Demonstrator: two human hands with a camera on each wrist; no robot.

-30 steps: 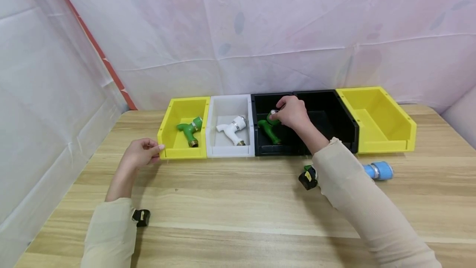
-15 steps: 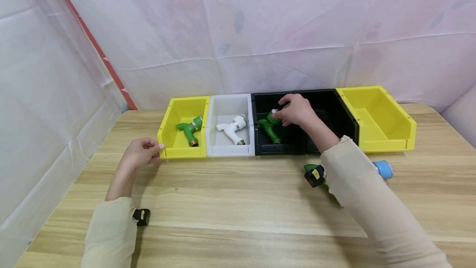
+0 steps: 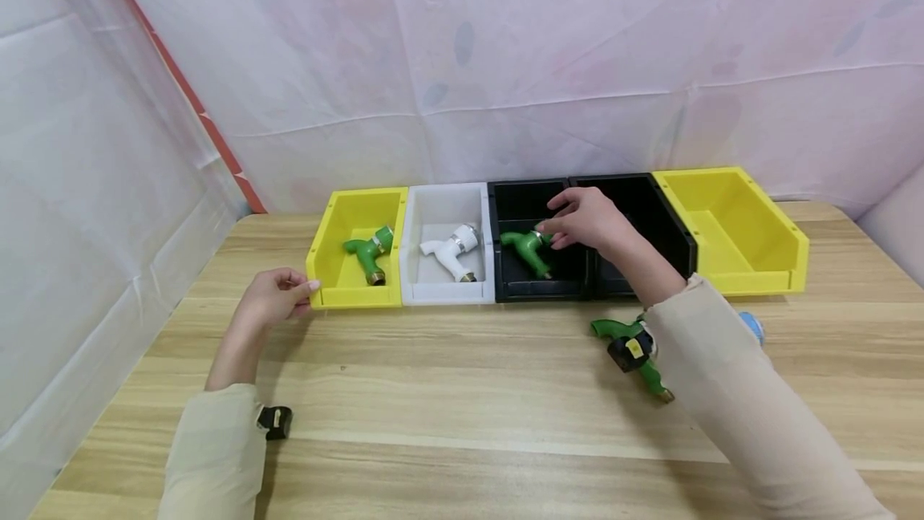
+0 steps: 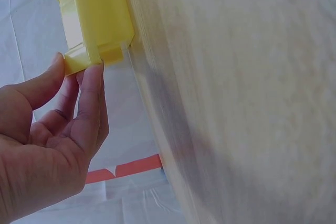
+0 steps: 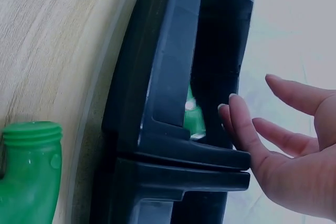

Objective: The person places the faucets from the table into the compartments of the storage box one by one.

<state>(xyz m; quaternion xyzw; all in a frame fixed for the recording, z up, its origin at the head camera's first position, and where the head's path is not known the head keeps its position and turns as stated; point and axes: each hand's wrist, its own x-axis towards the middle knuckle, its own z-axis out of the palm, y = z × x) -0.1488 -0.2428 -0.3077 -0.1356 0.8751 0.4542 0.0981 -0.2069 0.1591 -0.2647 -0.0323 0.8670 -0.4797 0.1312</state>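
Because the right sleeve (image 3: 754, 404) and the wrist camera (image 3: 630, 353) covered them partly, the two nearest taps were not seen whole: on the table (image 3: 433, 392) lay the loose green tap (image 3: 653, 380) and, just beyond, the blue tap (image 3: 753, 327). Farther, the left hand (image 3: 271, 296) pinched the front corner of the left yellow bin (image 3: 358, 297) between thumb and fingers; this bin held the second green tap (image 3: 370, 253), and the white bin (image 3: 447, 293) the white tap (image 3: 452, 252). In the left black bin (image 3: 541, 290) lay the third green tap (image 3: 530, 249), just beside the right hand (image 3: 588, 217), whose fingers were loosely spread and gripped nothing; whether a fingertip touched it, one could not tell. Probably this tap was light, stiff and hardly fragile, but slippery; its thick middle seemed the surest hold. Counted together, five taps were in sight (three green, one white, one blue) and five bins (two yellow, two black, one white).
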